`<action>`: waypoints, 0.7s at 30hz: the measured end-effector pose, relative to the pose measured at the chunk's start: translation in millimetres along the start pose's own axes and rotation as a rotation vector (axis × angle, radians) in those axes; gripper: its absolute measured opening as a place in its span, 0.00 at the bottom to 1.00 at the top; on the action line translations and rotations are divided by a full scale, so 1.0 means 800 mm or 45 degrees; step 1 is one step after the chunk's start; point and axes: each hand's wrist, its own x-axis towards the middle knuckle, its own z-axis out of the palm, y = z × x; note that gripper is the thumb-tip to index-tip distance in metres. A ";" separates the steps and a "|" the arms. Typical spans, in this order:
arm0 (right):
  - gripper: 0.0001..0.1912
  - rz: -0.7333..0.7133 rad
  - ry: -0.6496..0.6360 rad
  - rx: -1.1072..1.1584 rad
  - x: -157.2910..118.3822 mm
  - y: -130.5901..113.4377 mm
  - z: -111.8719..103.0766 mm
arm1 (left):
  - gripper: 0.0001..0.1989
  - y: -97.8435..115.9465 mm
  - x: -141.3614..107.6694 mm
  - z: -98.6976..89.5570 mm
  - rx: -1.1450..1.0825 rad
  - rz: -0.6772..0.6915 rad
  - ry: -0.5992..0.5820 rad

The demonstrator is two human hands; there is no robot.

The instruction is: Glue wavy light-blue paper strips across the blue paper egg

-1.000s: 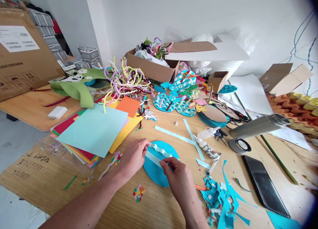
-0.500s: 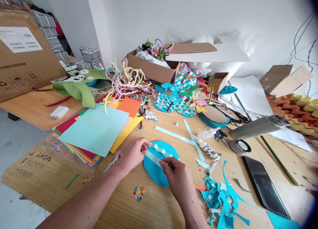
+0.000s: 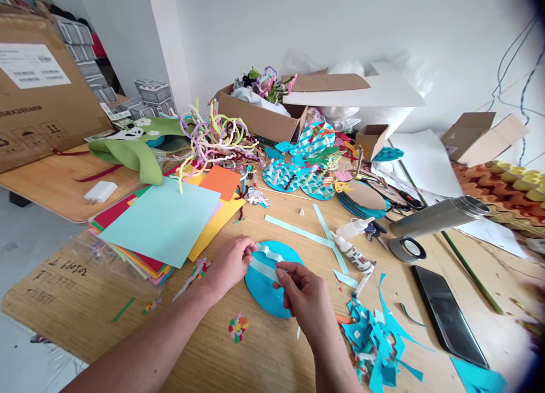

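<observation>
A round blue paper disc (image 3: 269, 302) lies on the table in front of me, with a wavy pale-blue paper strip (image 3: 272, 254) along its upper part. Just below that runs a flat pale-blue paper strip (image 3: 263, 268). My left hand (image 3: 232, 263) pinches this strip's left end at the disc's edge. Over the disc's right side, my right hand (image 3: 305, 293) is closed on the same strip farther along, thumb against forefinger. A narrow tail of paper shows below my right hand, and that hand hides part of the disc.
Coloured paper sheets (image 3: 162, 222) are stacked to the left. Loose paper strips (image 3: 298, 230), a glue bottle (image 3: 354, 253), a steel flask (image 3: 438, 216) and a phone (image 3: 449, 316) lie to the right. Blue scraps (image 3: 378, 336) and colourful paper dots (image 3: 238, 328) are nearer me.
My right hand has lifted slightly and shifted along the strip, and the strip's tail now shows below it. My left hand stays at the disc's left edge.
</observation>
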 end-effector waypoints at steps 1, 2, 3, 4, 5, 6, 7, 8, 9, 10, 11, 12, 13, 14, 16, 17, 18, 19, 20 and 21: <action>0.29 0.002 -0.023 0.067 0.000 0.000 -0.001 | 0.12 0.000 0.000 0.000 0.004 0.005 -0.001; 0.29 -0.006 -0.045 0.122 0.000 -0.001 -0.002 | 0.12 -0.001 0.000 0.000 0.008 0.011 -0.002; 0.29 -0.018 -0.066 0.168 -0.001 -0.002 -0.002 | 0.11 -0.001 -0.001 0.000 0.014 0.017 -0.002; 0.28 -0.030 -0.085 0.207 -0.001 -0.002 -0.003 | 0.11 -0.001 -0.001 -0.001 0.020 0.023 -0.003; 0.28 -0.040 -0.099 0.238 -0.001 -0.003 -0.004 | 0.11 -0.001 -0.001 -0.001 0.027 0.031 -0.004; 0.27 -0.046 -0.112 0.260 -0.002 -0.004 -0.005 | 0.11 0.000 -0.001 -0.001 0.034 0.039 -0.006; 0.27 -0.048 -0.121 0.273 -0.003 -0.006 -0.006 | 0.11 0.000 -0.002 -0.001 0.042 0.048 -0.007; 0.27 -0.049 -0.125 0.281 -0.003 -0.007 -0.006 | 0.12 0.001 -0.002 -0.002 0.050 0.057 -0.008; 0.27 -0.050 -0.126 0.285 -0.003 -0.007 -0.006 | 0.12 0.002 -0.002 -0.002 0.059 0.065 -0.009; 0.27 -0.053 -0.123 0.287 -0.004 -0.008 -0.007 | 0.12 0.002 -0.003 -0.002 0.068 0.071 -0.008; 0.28 -0.056 -0.119 0.286 -0.004 -0.008 -0.007 | 0.12 0.003 -0.003 -0.002 0.078 0.077 -0.006; 0.28 -0.062 -0.114 0.285 -0.004 -0.008 -0.007 | 0.12 0.003 -0.004 -0.002 0.087 0.081 -0.003; 0.28 -0.072 -0.108 0.285 -0.004 -0.008 -0.007 | 0.12 0.003 -0.004 -0.002 0.096 0.086 0.000; 0.27 -0.086 -0.101 0.286 -0.004 -0.007 -0.007 | 0.12 0.003 -0.004 -0.002 0.102 0.090 0.003; 0.26 -0.118 -0.089 0.294 -0.003 -0.006 -0.007 | 0.12 0.002 -0.004 -0.001 0.109 0.096 0.009; 0.26 -0.129 -0.085 0.300 -0.003 -0.006 -0.006 | 0.12 0.001 -0.004 -0.001 0.111 0.098 0.012; 0.25 -0.137 -0.081 0.307 -0.003 -0.005 -0.006 | 0.12 0.000 -0.004 0.000 0.113 0.099 0.015; 0.25 -0.143 -0.078 0.310 -0.002 -0.005 -0.006 | 0.11 -0.001 -0.003 0.000 0.114 0.099 0.017; 0.25 -0.148 -0.077 0.310 -0.002 -0.005 -0.006 | 0.11 -0.002 -0.002 0.000 0.115 0.098 0.018; 0.24 -0.153 -0.076 0.307 -0.003 -0.005 -0.005 | 0.11 -0.002 -0.002 0.000 0.116 0.097 0.019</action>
